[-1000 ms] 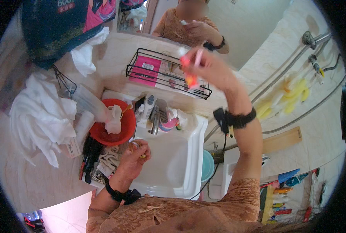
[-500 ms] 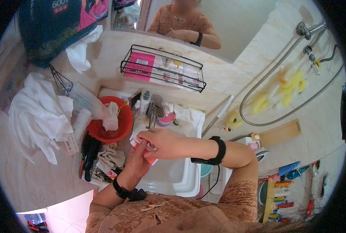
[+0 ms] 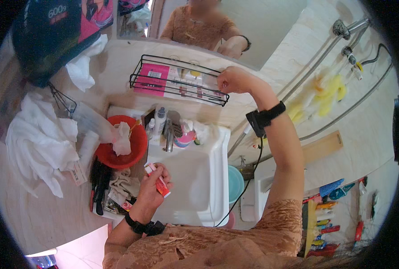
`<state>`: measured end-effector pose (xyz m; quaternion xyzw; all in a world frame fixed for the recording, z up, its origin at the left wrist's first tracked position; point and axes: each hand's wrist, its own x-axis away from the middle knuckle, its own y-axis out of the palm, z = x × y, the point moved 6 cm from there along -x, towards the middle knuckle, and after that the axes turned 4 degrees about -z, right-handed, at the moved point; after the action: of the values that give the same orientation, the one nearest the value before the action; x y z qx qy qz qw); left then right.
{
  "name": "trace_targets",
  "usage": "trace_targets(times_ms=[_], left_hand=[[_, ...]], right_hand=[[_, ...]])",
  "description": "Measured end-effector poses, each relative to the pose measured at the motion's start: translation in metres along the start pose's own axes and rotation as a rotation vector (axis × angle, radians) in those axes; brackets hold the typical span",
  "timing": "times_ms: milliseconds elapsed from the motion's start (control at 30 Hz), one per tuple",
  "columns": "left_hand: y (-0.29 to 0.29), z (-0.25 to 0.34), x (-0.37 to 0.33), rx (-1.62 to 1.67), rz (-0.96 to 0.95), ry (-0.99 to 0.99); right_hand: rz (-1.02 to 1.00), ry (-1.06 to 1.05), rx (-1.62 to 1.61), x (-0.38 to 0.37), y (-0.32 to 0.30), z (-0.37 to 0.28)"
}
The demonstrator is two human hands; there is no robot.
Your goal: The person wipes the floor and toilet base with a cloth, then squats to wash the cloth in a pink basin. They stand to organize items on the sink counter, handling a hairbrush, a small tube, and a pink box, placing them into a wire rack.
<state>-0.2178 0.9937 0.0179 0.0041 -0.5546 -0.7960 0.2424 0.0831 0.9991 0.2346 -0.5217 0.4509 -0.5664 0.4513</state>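
My left hand [image 3: 152, 190] is closed around a small, narrow red-and-white box [image 3: 164, 190], held over the left side of the white sink [image 3: 186, 197]. Both ends of the box stick out past the fingers. Up at the wall, my right hand [image 3: 237, 80] reaches the right end of a black wire rack [image 3: 179, 97]. Its fingers are curled together at the rack's rim; whatever they pinch is too small or hidden to make out. Inside the rack lies a flat pink-and-white package [image 3: 151, 80].
Left of the faucet [image 3: 169, 136] stand bottles [image 3: 160, 120] and a red basin [image 3: 139, 154]. White cloth [image 3: 42, 143] covers part of the counter [image 3: 42, 224]. A mirror [image 3: 271, 31] hangs above. A black cable [image 3: 245, 190] trails from my right wristband. A teal basin [image 3: 236, 184] stands right of the sink.
My right hand has left the box and risen to the right end of the wire rack. The left hand keeps the box, slightly lower and now seen more fully.
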Motion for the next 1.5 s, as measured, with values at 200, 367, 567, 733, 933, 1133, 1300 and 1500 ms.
trace_targets(times_ms=[200,367,567,733,933,1133,1300,1500], left_hand=[[-0.003,0.007,0.001,0.029,0.009,0.013],[-0.003,0.009,-0.001,0.016,0.016,0.027],[-0.002,0.009,-0.002,0.002,0.003,0.01],[-0.005,0.009,0.001,0.015,0.034,0.014],[-0.003,0.01,0.002,0.014,0.008,0.013],[0.002,0.02,0.005,0.001,0.012,0.065],[0.011,0.023,0.003,0.0,-0.093,0.111],[0.004,0.008,-0.005,0.018,-0.069,0.155]], right_hand=[[-0.221,-0.006,0.093,-0.025,0.027,0.014],[-0.26,-0.057,0.068,-0.028,0.033,0.007],[-0.1,-0.095,-0.008,-0.027,0.023,0.005],[-0.163,-0.021,0.106,-0.03,0.03,0.01],[-0.025,0.032,0.101,-0.027,0.017,0.003],[0.623,-0.023,-0.334,0.0,-0.046,-0.033],[0.393,-0.112,-0.504,0.014,-0.001,-0.13],[0.206,-0.237,-0.39,0.011,0.101,-0.235]])
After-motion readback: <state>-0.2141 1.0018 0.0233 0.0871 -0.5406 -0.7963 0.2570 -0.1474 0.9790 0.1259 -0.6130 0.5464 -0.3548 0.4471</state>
